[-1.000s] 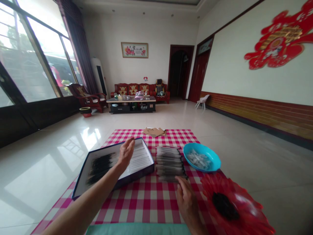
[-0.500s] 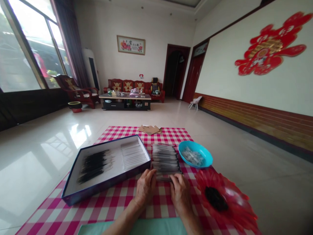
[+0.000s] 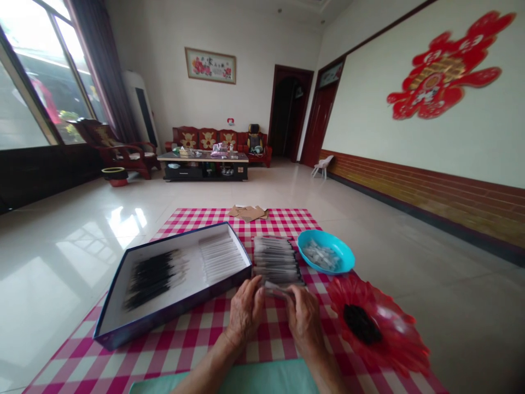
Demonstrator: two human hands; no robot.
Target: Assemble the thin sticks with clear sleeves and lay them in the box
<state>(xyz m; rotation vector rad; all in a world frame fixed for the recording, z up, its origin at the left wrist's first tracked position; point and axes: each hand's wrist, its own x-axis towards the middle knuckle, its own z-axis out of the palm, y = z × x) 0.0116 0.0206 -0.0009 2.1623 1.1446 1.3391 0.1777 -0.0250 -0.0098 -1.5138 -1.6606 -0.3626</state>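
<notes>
My left hand [image 3: 246,307] and my right hand [image 3: 304,313] are both closed, fingertips pinching the two ends of a slim translucent pen-like stick [image 3: 275,290]. It lies crosswise between them, just above the checked cloth; its details are blurred. Right beyond it is a row of similar sticks [image 3: 275,257] with dark cores and black right ends. To the left, a shallow dark-blue box [image 3: 174,323] with a white inside holds a bundle of thin black sticks [image 3: 151,279] with pale tips and a row of clear tubes [image 3: 221,257].
A turquoise bowl [image 3: 348,264] with small translucent pieces stands right of the row. Nearer is a red flower-shaped dish [image 3: 397,334] with small black parts. Torn brown cardboard [image 3: 249,213] lies at the far edge of the pink checked cloth [image 3: 197,350]. Green fabric [image 3: 250,378] lies in front.
Both hands have raised the stick slightly from beside the row, and it now shows more clearly between them. The camera view has shifted a little.
</notes>
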